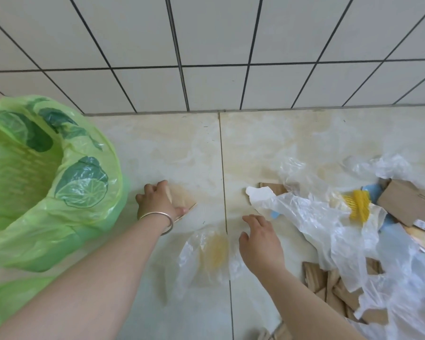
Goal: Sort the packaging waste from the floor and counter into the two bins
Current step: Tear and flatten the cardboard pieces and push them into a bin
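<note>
A bin lined with a green lemon-print bag stands at the left, its mouth facing me. My left hand, with a silver bangle on the wrist, is closed on a flat piece of brown cardboard lying on the floor beside the bin. My right hand hovers over the floor tiles with fingers apart and holds nothing. A clear plastic bag with a yellow patch lies between my two arms. Only one bin is in view.
To the right lies a heap of clear plastic film, torn cardboard pieces, a brown box, a yellow mesh item and a white scrap. A white tiled wall closes off the far side.
</note>
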### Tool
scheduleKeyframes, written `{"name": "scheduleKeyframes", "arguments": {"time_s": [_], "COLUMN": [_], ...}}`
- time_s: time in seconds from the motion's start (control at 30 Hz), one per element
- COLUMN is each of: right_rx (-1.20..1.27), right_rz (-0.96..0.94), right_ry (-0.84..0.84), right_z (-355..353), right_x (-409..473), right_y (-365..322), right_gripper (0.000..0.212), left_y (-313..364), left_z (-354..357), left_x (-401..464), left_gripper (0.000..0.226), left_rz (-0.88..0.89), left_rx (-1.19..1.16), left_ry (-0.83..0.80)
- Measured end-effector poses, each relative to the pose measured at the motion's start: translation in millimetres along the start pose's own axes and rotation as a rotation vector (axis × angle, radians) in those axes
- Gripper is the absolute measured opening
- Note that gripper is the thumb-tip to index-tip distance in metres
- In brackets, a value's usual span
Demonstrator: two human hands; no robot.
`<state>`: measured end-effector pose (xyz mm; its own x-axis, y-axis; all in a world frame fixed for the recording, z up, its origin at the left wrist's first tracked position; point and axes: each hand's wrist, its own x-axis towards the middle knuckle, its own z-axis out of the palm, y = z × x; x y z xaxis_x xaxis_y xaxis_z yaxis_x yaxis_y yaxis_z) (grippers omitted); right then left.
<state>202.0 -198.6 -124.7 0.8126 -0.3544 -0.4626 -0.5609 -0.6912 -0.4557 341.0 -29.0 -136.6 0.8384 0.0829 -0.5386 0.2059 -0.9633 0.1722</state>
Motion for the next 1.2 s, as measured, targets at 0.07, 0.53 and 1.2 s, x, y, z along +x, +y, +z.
{"name": "scheduleKeyframes", "arguments": {"time_s": [0.07, 0.53, 1.2], "right_rx": [-0.005, -0.081, -0.076], "right_rz": [-0.001, 0.072, 0.174], "right_ry": [0.006, 0.174, 0.335], "right_z": [0.6, -32.7, -63.6], "right_x": [1.5, 42.2, 75.5], "right_y": [1.1, 32.3, 83.0], "right_gripper": [0.047, 0.051, 0.039], "left_y": [0.2, 72.0, 163.1], "left_z": [1.6, -3.8, 53.0], "left_x": [-2.8, -22.3, -47.9], "left_gripper": [0.086, 0.009, 0.03], "left_rz": [-0.014, 0.195, 0.306], "left_rx": [-0.096, -0.624, -0.558], "left_ry": [-0.002, -0.233, -0.399]}}
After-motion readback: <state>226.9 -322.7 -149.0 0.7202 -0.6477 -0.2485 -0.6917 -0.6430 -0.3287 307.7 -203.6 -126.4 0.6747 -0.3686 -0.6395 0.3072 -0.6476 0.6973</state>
